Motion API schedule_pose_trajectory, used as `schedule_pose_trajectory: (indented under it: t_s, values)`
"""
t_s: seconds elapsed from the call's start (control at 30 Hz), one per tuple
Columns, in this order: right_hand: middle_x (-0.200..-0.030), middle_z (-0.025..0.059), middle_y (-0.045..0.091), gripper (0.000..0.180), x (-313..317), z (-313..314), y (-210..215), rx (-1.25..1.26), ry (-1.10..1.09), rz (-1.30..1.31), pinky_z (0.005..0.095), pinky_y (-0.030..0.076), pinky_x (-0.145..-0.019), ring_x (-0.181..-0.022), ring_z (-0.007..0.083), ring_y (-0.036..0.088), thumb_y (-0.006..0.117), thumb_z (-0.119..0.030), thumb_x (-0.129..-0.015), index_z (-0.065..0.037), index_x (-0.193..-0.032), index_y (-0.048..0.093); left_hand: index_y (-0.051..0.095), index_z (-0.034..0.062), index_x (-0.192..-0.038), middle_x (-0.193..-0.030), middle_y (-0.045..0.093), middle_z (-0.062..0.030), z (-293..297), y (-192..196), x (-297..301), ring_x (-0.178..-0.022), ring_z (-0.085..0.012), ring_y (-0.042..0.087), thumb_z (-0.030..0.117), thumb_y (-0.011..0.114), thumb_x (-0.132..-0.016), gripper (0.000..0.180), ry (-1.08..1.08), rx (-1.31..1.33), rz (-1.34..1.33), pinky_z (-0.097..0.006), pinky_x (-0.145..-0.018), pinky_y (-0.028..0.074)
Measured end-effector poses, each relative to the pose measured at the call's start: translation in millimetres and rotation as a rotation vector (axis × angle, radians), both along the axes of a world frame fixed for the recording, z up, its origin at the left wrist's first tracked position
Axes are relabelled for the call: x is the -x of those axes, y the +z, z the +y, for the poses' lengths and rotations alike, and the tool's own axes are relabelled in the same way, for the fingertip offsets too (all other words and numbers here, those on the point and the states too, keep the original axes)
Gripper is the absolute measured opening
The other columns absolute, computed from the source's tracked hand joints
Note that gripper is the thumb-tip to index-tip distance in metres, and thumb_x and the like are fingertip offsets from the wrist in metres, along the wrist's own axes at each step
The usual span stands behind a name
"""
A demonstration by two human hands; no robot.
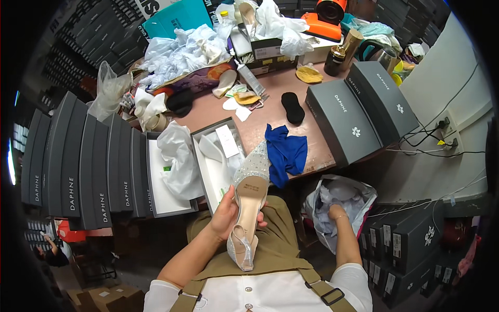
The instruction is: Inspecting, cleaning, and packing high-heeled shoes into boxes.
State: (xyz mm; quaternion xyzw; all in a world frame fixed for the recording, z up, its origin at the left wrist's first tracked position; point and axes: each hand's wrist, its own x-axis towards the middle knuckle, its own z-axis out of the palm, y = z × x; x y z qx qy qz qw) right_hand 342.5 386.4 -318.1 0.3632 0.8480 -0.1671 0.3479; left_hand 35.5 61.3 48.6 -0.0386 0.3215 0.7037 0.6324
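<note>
A glittery silver slingback shoe [252,171] with a pointed toe and beige insole lies across my left hand [227,216], whose fingers wrap round its middle; the toe points away from me. Down at my right side, my right hand [337,212] reaches into a white plastic bag [313,210] full of crumpled white tissue paper [345,195]. Its fingers are buried in the paper. Just beyond the shoe sits an open shoebox [205,174] with white wrapping inside. A blue cloth [287,151] rests on the table edge right of the toe.
Grey shoeboxes [65,161] stand in a row at the left, beside an open box lid [174,205] holding tissue. Two closed shoeboxes [340,119] occupy the table's right. A black oval pad [293,107] and a white tube [250,78] lie farther back. Cables [442,135] hang at right.
</note>
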Motion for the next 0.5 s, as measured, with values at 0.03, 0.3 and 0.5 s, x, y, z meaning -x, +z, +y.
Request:
schedule_pose_trajectory:
  t_s: [0.03,0.3,0.5]
  values:
    - [-0.114,0.0228,0.061,0.037,35.0,-8.0,68.0,-0.022,0.028,0.019,0.0444,0.048,-0.091,-0.102,0.0401,0.06,0.05,-0.013,-0.084,-0.004,-0.118,0.061,0.036,0.0035,-0.137,-0.118,0.052,-0.0187,-9.2,-1.1,-2.2,-0.086,-0.0254,0.06,0.065,0.019,-0.093,0.077,0.061,-0.031,0.001,-0.041,-0.074,0.054]
    - [-0.13,0.0188,0.049,0.048,211.9,-195.6,377.7,0.718,0.435,1.331,0.049,0.023,-0.111,-0.124,0.032,0.044,0.056,-0.022,-0.089,0.002,-0.129,0.047,0.035,0.0041,-0.138,-0.124,0.053,-0.0114,-6.4,-0.5,-5.7,-0.109,-0.0227,0.055,0.072,0.018,-0.089,0.085,0.394,0.009,0.184,-0.037,-0.094,0.046]
    - [-0.112,0.026,0.045,0.055,317.4,-251.9,347.9,0.305,0.751,1.112,0.0591,0.007,-0.11,-0.111,0.044,0.042,0.036,-0.035,-0.095,0.01,-0.128,0.038,0.026,0.0057,-0.144,-0.145,0.035,-0.0081,-46.5,-21.2,-13.2,-0.133,-0.0214,0.034,0.066,0.02,-0.093,0.079,0.6,0.048,0.336,-0.036,-0.111,0.026]
